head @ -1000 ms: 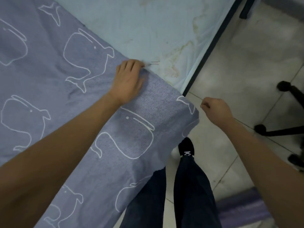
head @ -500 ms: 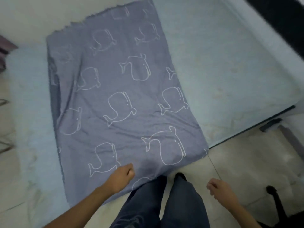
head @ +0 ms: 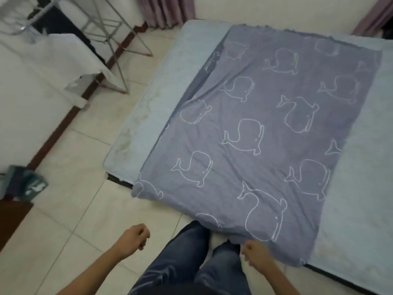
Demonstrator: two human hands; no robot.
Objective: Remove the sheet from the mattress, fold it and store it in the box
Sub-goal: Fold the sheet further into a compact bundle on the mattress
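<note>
The grey-blue sheet [head: 274, 128] with white whale outlines lies folded into a long strip on the pale blue mattress [head: 359, 188]. Its near edge hangs over the foot of the bed, just in front of my legs. My left hand [head: 134, 239] is a loose fist over the floor tiles, left of my legs and well apart from the sheet. My right hand [head: 255, 255] is curled shut right below the sheet's hanging edge, with no cloth visibly in it. A dark teal box [head: 25, 184] stands on the floor at the far left.
A metal drying rack [head: 110, 47] stands on the tiles at the upper left, beside a white-covered surface [head: 32, 67]. Purple curtains [head: 165, 9] hang along the far wall. A dark wooden edge [head: 12, 218] juts in at the lower left.
My left hand has come off the sheet's near edge and is over the floor. My right hand has come up to the sheet's hanging edge. The view has swung left, showing the rack and box.
</note>
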